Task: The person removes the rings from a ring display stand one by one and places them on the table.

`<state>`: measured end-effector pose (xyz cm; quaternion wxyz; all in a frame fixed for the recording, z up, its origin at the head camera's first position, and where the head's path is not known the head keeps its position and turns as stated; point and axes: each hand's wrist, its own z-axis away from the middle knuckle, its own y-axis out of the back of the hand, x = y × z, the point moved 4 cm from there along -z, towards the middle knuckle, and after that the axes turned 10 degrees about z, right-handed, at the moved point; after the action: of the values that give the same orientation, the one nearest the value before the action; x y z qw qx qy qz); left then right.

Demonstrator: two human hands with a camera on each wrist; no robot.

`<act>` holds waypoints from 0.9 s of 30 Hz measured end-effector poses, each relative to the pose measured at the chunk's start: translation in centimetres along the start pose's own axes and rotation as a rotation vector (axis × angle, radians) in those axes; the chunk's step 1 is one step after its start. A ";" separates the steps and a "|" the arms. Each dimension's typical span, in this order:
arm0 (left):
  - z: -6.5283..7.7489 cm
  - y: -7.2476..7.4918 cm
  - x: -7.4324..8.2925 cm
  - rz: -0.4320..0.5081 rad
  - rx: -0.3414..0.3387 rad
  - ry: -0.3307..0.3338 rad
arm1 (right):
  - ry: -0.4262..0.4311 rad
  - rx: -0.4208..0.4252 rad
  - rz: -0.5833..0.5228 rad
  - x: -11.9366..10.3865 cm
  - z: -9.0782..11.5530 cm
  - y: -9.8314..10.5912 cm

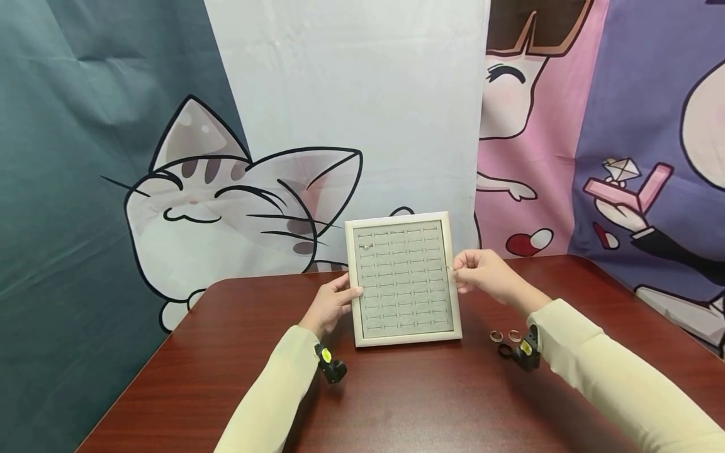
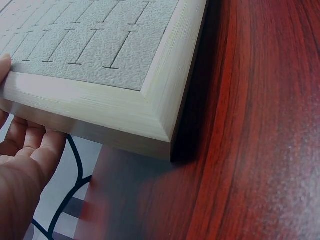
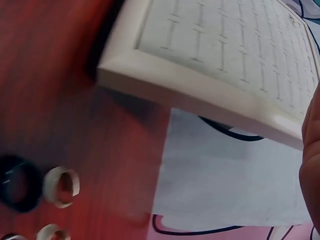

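Observation:
A ring display board (image 1: 403,277) with a pale frame and grey slotted padding stands tilted on the table. One ring (image 1: 365,246) sits in a slot near its top left. My left hand (image 1: 331,303) grips the board's left edge, thumb on the front and fingers behind; the left wrist view shows those fingers under the frame (image 2: 85,110). At the board's right edge, my right hand (image 1: 481,275) pinches a tiny shiny thing, seemingly a ring (image 1: 451,268), mostly hidden by the fingertips. Only part of that hand (image 3: 311,165) enters the right wrist view.
On the brown wooden table (image 1: 419,402), several loose rings lie by my right wrist, among them a black ring (image 3: 20,184) and a pale metal ring (image 3: 61,186). A printed cloth backdrop (image 1: 362,82) hangs behind the table's far edge.

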<state>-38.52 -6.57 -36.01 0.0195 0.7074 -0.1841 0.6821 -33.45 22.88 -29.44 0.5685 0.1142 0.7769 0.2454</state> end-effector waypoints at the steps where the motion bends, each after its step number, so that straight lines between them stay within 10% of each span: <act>1: 0.0 0.0 -0.1 -0.001 0.000 0.000 | -0.002 -0.004 0.001 0.2 0.3 0.0; 27: 0.0 0.0 0.0 0.018 -0.009 -0.004 | -0.033 -0.188 -0.091 4.4 7.2 -0.5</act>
<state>-38.56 -6.55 -35.96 0.0162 0.7069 -0.1938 0.6801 -28.09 26.23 -35.02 0.5998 0.0289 0.7455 0.2893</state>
